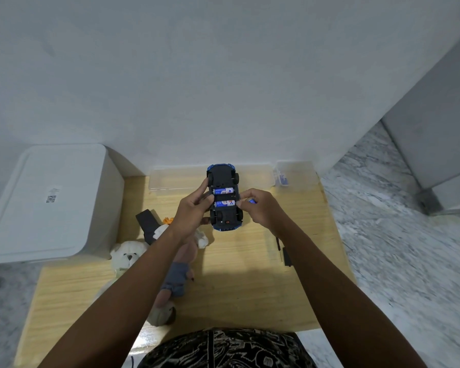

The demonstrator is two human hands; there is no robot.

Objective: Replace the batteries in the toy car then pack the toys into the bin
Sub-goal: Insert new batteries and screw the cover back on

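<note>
A blue toy car (pixel 225 223) is held upside down above the wooden table (pixel 239 282), its black underside facing me. Its open battery bay shows two blue-and-white batteries (pixel 224 197) lying side by side. My left hand (pixel 194 209) grips the car's left side, thumb near the batteries. My right hand (pixel 259 207) touches the car's right side and pinches another blue battery (pixel 252 201) between its fingers. A clear plastic bin (pixel 181 180) stands behind the car at the table's far edge.
A white lidded box (pixel 51 203) stands at the left. Plush toys lie under my left arm: a white bear (pixel 128 257) and a pink doll in grey (pixel 178 277). A screwdriver (pixel 278 248) and a black cover (pixel 286 257) lie at the right. A small clear container (pixel 294 175) holds blue items.
</note>
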